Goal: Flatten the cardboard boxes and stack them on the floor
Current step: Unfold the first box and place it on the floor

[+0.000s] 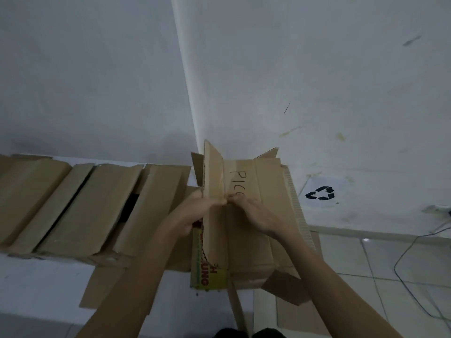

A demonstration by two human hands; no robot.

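A brown cardboard box (246,237) with handwritten letters and a red-and-yellow printed side stands at the right end of a white table (36,286). Its flaps stick up at the far end. My left hand (195,213) grips the box's left flap edge, fingers curled over it. My right hand (251,213) pinches at the taped seam on top of the box, right beside the left hand. Several other cardboard boxes (85,206) lie in a row on the table to the left, flaps loose.
White walls meet in a corner behind the box. A recycling symbol (320,193) is on the right wall. Pale tiled floor (366,276) lies to the right, with a dark cable (402,267) running across it from a wall socket (436,209).
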